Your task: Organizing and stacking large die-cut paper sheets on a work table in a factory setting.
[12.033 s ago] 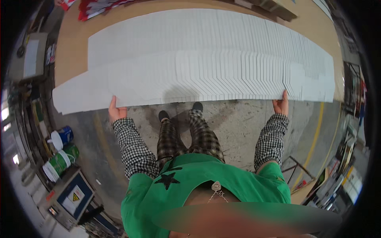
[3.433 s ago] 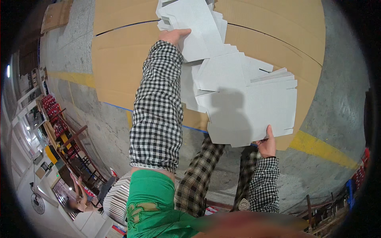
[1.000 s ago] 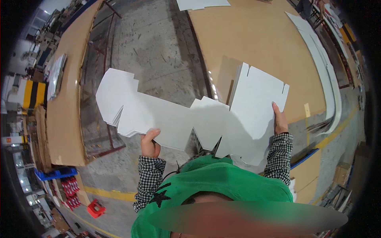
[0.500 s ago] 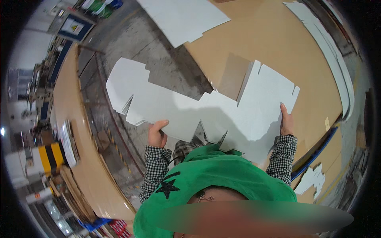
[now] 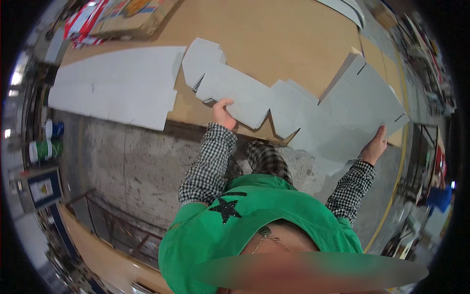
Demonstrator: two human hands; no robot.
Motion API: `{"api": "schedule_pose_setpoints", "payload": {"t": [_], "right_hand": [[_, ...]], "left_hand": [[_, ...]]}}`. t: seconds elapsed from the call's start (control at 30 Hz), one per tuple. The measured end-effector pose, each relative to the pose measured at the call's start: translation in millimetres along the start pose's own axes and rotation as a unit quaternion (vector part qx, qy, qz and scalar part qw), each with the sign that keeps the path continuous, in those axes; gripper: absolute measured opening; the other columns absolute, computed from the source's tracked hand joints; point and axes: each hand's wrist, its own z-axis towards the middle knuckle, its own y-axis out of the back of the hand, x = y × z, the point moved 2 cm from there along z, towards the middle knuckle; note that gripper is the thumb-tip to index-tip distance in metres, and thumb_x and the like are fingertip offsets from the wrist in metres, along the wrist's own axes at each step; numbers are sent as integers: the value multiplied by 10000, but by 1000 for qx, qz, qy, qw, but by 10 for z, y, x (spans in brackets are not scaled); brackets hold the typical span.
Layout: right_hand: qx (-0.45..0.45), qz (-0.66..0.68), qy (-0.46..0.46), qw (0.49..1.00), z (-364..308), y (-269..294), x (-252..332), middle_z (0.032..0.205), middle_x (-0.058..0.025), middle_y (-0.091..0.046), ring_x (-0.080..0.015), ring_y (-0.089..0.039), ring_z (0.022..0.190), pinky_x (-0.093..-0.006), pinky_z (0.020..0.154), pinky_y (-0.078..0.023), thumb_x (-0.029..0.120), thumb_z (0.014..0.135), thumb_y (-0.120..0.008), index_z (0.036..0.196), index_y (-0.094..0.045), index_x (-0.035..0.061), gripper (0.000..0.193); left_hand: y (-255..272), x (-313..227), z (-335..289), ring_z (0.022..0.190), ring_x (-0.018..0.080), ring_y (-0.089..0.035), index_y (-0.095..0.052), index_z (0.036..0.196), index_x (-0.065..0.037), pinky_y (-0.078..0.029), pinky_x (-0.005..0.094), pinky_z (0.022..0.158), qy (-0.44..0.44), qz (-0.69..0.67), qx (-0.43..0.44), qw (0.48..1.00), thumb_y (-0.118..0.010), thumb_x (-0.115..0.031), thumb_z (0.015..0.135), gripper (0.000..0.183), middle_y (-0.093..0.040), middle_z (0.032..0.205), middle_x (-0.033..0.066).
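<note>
Between my two hands is a stack of grey-white die-cut cardboard blanks, with slots, notches and a wide panel at the right. My left hand grips its near edge left of the middle, thumb on top and fingers hidden underneath. At the right end my right hand holds the wide panel's near edge, its thumb also on top. The stack lies over the front edge of a brown board-covered table; whether it rests there I cannot tell. Layered edges show at its left end.
Left of the stack, a large white cardboard sheet lies on the table. A brown package with red wrapping sits at the far left. Behind me on the left stands another brown-topped table. A yellow line marks the floor at right.
I have turned to the right with the stack in both hands. It was partly over the floor gap beside the table and is now over the table's front edge.
</note>
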Motion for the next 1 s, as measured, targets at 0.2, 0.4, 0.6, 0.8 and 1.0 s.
{"api": "schedule_pose_setpoints", "payload": {"t": [0.2,0.4,0.6,0.8,1.0], "right_hand": [[-32,-28,225,973,302,677,262,906,-69,-567,-125,-503,811,-276,700,-417,460,820,-601,982,-537,-70,558],[-199,28,281,938,-105,546,327,697,-9,-521,-99,-460,604,-236,519,-372,607,773,-558,834,-511,-5,617],[-138,115,178,967,-162,985,-129,1051,-172,-532,-254,-542,941,-376,785,-475,638,753,-540,1133,-416,-17,768],[-10,45,59,997,-549,724,657,1190,-205,-481,-300,-497,1081,-408,898,-439,597,755,-573,1268,-328,-24,842],[56,79,110,989,-461,1166,224,1265,-183,-438,-300,-452,1150,-442,975,-361,450,854,-514,1337,-271,-9,709]], "left_hand": [[-633,175,463,990,321,-512,-517,940,42,-392,476,913,57,-12,101,993,-512,-76,697,270,-548,1034,154],[-1608,-425,-776,1194,388,-360,-380,1260,-14,-292,443,1004,-263,872,82,404,-733,-165,589,774,-368,1298,260],[-2251,-79,-297,1116,367,-429,-236,1329,0,-360,441,914,-441,863,240,58,-694,-87,601,865,-442,1213,230],[-2210,215,-256,1150,304,-415,-262,1289,8,-322,460,956,-152,930,294,161,-681,-129,617,804,-471,1157,199],[-2053,307,-238,1084,307,-486,-302,1290,-16,-409,410,873,-321,861,359,165,-709,-190,621,802,-523,1097,202]]}}
